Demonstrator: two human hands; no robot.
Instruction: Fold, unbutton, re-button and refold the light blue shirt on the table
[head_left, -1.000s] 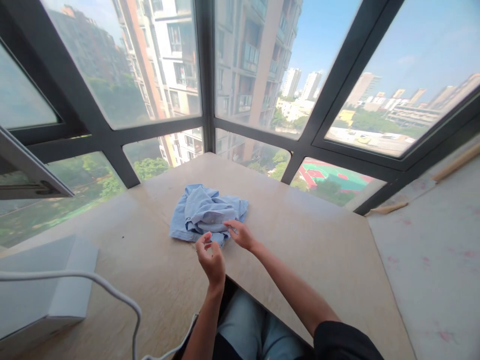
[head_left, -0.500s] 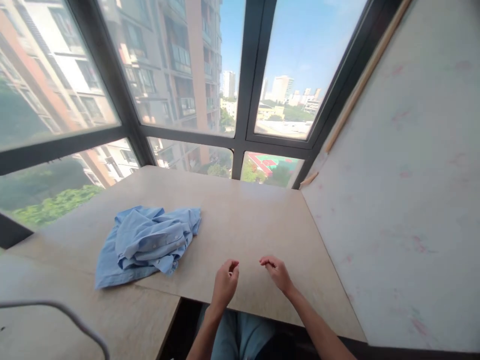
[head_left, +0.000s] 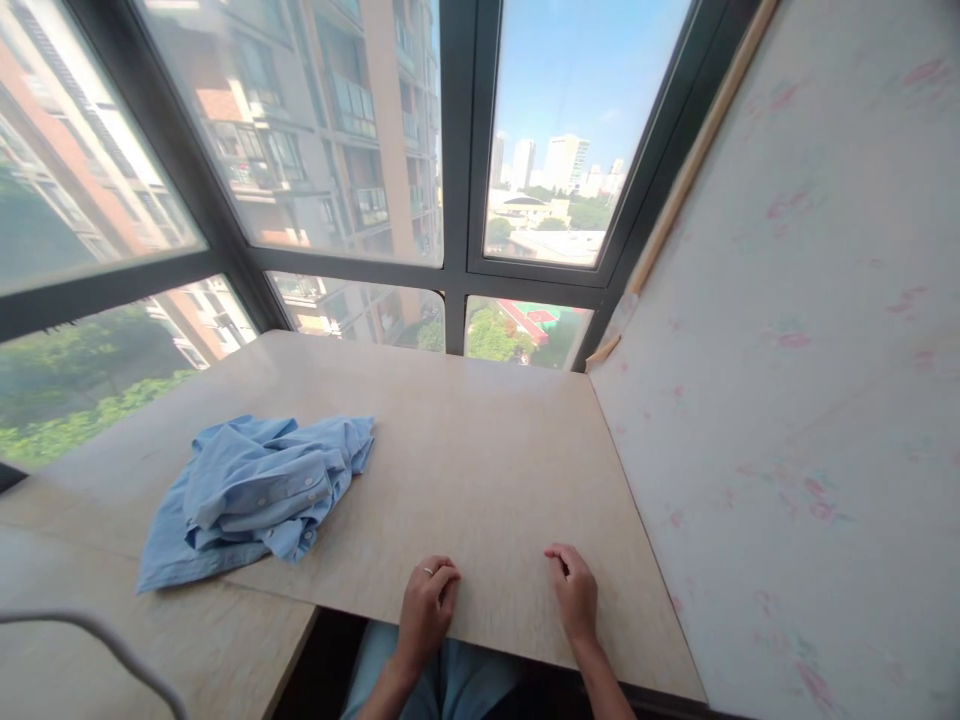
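One light-blue button-up shirt (head_left: 259, 490), crumpled, left side of tabletop (head_left: 480, 470).
Left hand (head_left: 429, 605), right hand (head_left: 576, 595): near side, apart, fingers curled narrow, nothing visibly held; seemingly idle; handling the shirt calls for reaching far-left.

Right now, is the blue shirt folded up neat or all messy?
Messy, not neatly folded: the blue shirt lies in a loose, wrinkled heap on the tabletop, with a few buttons showing.
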